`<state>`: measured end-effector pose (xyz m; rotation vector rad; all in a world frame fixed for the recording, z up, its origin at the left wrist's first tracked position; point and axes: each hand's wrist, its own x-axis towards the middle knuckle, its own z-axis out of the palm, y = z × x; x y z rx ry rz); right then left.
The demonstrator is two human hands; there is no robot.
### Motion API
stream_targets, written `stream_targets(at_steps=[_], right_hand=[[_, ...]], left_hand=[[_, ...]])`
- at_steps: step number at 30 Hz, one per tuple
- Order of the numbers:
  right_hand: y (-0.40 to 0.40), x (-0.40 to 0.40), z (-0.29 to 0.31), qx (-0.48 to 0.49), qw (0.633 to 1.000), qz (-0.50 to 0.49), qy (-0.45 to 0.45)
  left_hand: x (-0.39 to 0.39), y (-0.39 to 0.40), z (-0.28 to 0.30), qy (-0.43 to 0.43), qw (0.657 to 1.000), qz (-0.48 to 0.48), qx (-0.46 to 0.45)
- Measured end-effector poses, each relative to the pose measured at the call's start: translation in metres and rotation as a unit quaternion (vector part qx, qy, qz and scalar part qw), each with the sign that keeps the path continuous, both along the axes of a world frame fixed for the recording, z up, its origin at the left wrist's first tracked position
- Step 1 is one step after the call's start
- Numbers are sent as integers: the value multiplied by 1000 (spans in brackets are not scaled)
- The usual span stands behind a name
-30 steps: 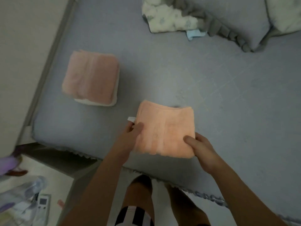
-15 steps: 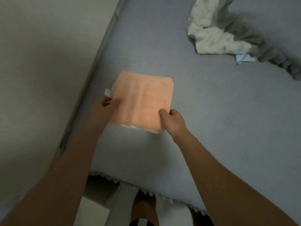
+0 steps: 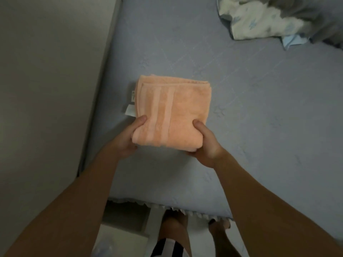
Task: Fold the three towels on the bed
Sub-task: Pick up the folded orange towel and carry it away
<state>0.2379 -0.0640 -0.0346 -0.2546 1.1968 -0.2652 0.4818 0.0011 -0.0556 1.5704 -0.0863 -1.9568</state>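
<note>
Towel (image 3: 172, 112), peach and folded into a thick square with two paler stripes running from 12 to 6 o'clock, sits near the middle of the view, held at its 6 o'clock edge by both hands; half a second ago it sat smaller and higher toward 11 o'clock, and it now fills more of the view with its folded layers showing along the 12 o'clock edge; a second ago a second folded stack lay at 10 o'clock on the bed, and it is out of view now. Left hand (image 3: 126, 140) grips the corner at 7 o'clock, thumb on top and fingers curled under the cloth; right hand (image 3: 206, 145) grips the corner at 5 o'clock the same way, thumb pressed into the top layer. White tags (image 3: 130, 106) stick out from the towel's 9 o'clock side. Whether the far half rests on the bed (image 3: 259, 127) or hangs just above it I cannot tell. Wall (image 3: 46, 89) runs close along 9 o'clock, just beside the towel's edge, leaving a narrow strip of sheet there; from 1 to 4 o'clock the grey sheet lies open and bare; crumpled patterned bedding (image 3: 259, 21) sits well apart at 1 o'clock; the frilled bed edge (image 3: 167, 205) crosses at 6 o'clock, near the forearms.
</note>
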Motion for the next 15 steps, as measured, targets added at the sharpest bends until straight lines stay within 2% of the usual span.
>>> stream_targets(at_steps=[2,6,11,15], right_hand=[[11,-2,8,10,1000,16,7],[40,-41,50,14,1000,8,15],[116,-145,147,-17,999,-30,1],[186,-242,223,-73,990,-123,15]], left_hand=[[-4,2,9,-9,1000,2,27],[-37,28,55,12,1000,0,25],[-122,81,151,37,998,-49,-25],[-220,108,220,71,983,-144,-91]])
